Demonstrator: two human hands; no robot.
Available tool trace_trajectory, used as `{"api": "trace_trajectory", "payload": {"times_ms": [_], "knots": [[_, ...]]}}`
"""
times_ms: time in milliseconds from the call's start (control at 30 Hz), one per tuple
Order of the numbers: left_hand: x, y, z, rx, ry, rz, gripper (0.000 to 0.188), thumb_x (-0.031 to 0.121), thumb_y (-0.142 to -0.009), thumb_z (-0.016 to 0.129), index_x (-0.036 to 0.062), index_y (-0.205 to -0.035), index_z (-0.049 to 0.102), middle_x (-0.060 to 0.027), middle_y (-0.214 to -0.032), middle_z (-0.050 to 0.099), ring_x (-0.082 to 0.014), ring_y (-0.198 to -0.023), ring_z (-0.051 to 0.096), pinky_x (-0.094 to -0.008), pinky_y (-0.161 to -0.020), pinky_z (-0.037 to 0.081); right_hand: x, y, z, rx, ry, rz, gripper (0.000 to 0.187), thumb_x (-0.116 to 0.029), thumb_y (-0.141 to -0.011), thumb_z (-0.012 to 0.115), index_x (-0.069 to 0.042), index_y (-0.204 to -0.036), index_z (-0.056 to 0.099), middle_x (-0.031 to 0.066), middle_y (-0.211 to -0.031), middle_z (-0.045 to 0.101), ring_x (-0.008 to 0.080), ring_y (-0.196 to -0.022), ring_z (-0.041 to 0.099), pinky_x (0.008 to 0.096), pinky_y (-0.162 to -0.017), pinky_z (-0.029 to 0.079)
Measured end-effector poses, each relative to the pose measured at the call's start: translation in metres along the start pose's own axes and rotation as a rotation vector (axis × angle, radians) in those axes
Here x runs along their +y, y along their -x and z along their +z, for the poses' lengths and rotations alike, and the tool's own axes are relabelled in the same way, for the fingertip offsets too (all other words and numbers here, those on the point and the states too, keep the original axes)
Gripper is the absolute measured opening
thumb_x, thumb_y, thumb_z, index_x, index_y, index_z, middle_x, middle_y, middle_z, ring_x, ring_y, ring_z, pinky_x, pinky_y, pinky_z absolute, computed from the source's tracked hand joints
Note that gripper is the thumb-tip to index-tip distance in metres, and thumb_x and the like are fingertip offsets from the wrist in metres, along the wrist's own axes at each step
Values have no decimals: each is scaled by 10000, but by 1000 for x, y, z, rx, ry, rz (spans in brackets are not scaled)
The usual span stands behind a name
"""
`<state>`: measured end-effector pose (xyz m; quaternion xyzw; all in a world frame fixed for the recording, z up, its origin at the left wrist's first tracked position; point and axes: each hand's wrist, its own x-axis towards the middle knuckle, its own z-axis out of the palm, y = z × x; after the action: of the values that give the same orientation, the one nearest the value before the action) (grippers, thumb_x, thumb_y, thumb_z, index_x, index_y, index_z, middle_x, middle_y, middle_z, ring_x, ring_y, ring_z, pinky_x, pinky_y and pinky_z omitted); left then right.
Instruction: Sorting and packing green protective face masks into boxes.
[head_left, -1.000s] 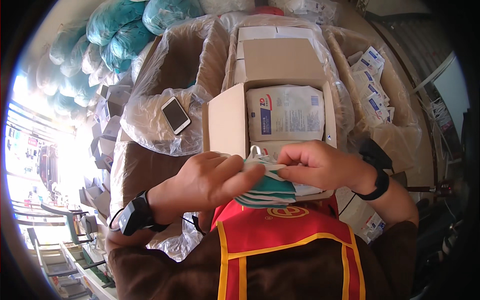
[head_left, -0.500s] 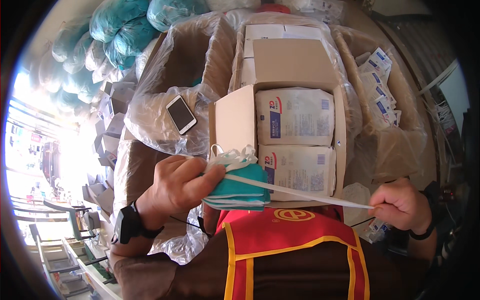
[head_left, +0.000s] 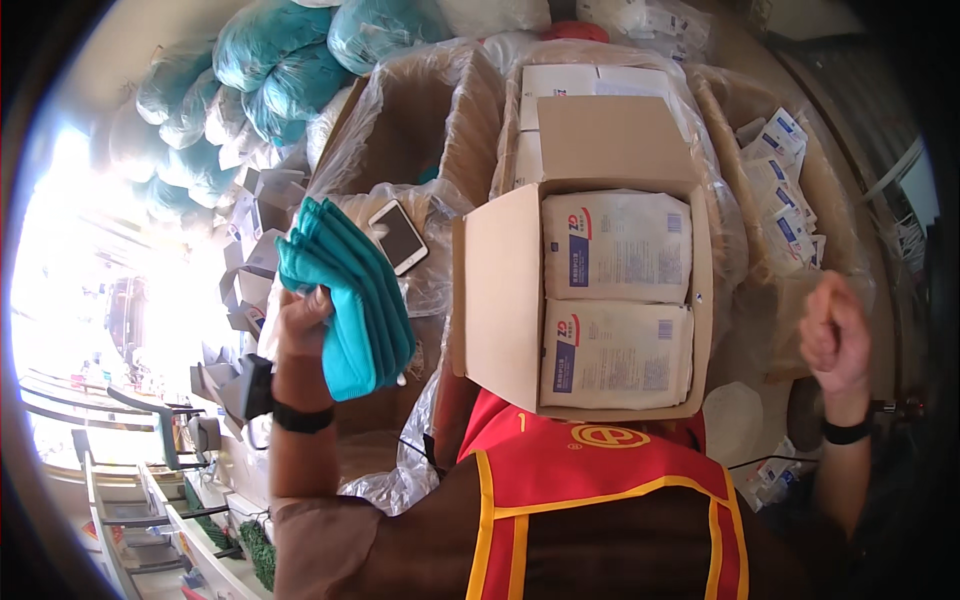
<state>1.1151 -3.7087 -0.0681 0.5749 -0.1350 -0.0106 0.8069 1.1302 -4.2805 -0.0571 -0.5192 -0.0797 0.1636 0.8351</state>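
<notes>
My left hand point(head_left: 305, 320) grips a fanned stack of teal face masks point(head_left: 350, 300), held up left of the open carton. Its fingers are partly hidden behind the masks, and the white ties barely show. My right hand point(head_left: 836, 330) is raised on the right with its fingers curled closed, and nothing shows in it. Between the hands stands the open carton point(head_left: 480, 290), flaps folded out. Two white printed packs point(head_left: 640, 245) lie in it, one behind the other. A white phone point(head_left: 397, 237) rests on plastic film just beyond the masks.
A film-lined carton point(head_left: 400, 110) stands at the back left. White boxes point(head_left: 555, 82) fill another behind the open carton. Several small packets point(head_left: 785, 180) lie in the right-hand lined box point(head_left: 720, 100). Teal and white bags point(head_left: 270, 50) are piled at the far left.
My left hand has lifted the masks up and left, turning them so the teal faces show. My right hand has risen, and the white strap stretched between the hands is out of sight.
</notes>
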Motion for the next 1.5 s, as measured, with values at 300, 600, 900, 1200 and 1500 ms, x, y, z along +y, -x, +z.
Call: {"api": "trace_trajectory", "payload": {"times_ms": [300, 600, 900, 1200, 1500], "knots": [[-45, -30, 110, 462, -224, 406, 499, 247, -930, 594, 5, -1338, 438, -121, -1187, 577, -223, -1040, 598, -325, -855, 532, 74, -86, 106, -267, -77, 316, 260, -279, -967, 535, -54, -845, 578, 15, -696, 555, 39, -507, 450, 165, -412, 304], [-63, -29, 107, 168, -314, 317, 471, 256, -1014, 444, -43, -1369, 363, -144, -1163, 575, -219, -1082, 591, -317, -952, 503, 83, -115, 134, -337, -4, 165, 193, -224, -972, 554, -61, -1048, 623, -27, -782, 569, 0, -564, 449, 158, -461, 326], [-55, -34, 183, 539, -336, 275, 412, 175, -980, 521, -18, -1323, 401, -159, -1151, 554, -177, -887, 639, -242, -679, 557, 74, -110, 149, -526, 185, 216, 214, -234, -949, 608, -40, -1022, 661, -67, -777, 560, -14, -652, 461, 158, -568, 361], [-44, -43, 99, -301, 149, 95, 497, 142, -725, 781, -49, -1135, 576, -139, -1034, 666, -219, -940, 649, -327, -828, 517, 47, -94, 146, -662, 396, 201, 190, -200, -900, 640, -11, -908, 653, -26, -813, 622, 46, -770, 537, 206, -715, 434], [4, -42, 111, -386, -1497, 274, 287, 98, -685, 696, 79, -952, 592, -90, -738, 605, -295, -666, 654, -374, -578, 523, 28, -51, 107, -432, 444, 424, 153, -145, -881, 573, -7, -830, 615, -17, -775, 607, 39, -728, 517, 205, -656, 407]]}}
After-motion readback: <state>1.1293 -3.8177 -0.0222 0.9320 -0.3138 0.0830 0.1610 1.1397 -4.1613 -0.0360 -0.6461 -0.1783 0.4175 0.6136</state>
